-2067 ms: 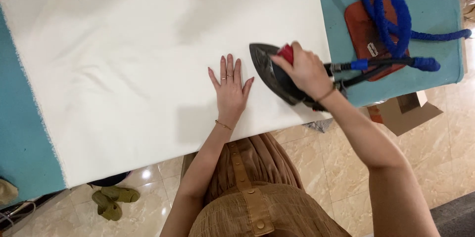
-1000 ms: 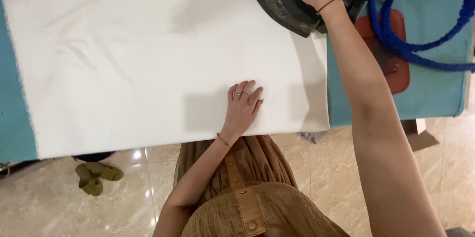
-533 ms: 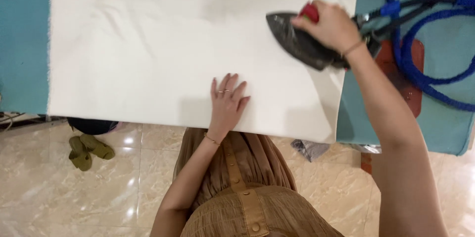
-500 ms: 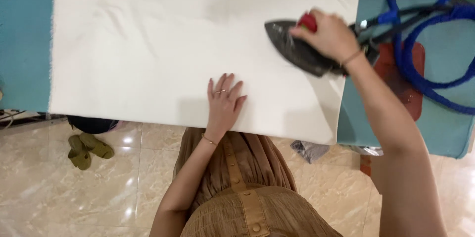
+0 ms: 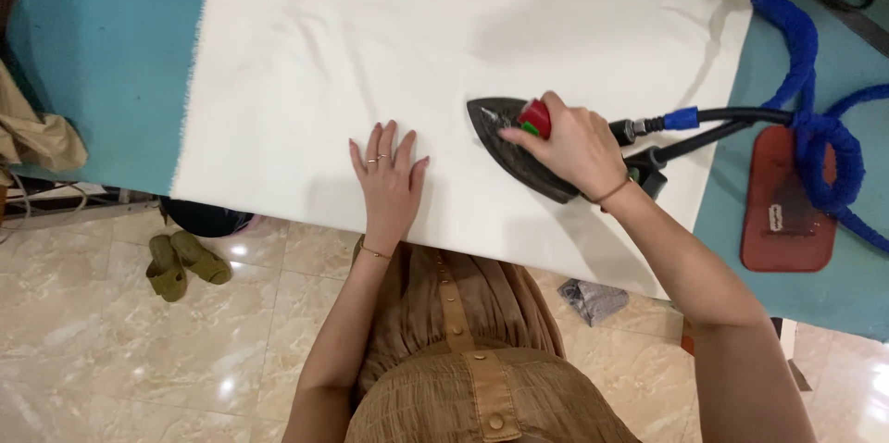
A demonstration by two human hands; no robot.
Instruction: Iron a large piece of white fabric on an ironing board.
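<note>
The right hand (image 5: 569,149) grips a dark iron (image 5: 514,142) on white cloth (image 5: 444,45) covering the teal table (image 5: 102,45). The left hand (image 5: 389,179), fingers spread, presses the cloth flat. A red-brown rest pad (image 5: 787,212) and blue-wrapped hose (image 5: 815,119) lie right of it.

A crinkled brown buttoned dress (image 5: 463,350), thin bracelets on both wrists, rings.

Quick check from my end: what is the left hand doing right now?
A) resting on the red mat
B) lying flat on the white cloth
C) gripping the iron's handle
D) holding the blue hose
B: the left hand lies flat, fingers spread, on the white cloth, apart from the iron, which the right hand grips.
</note>
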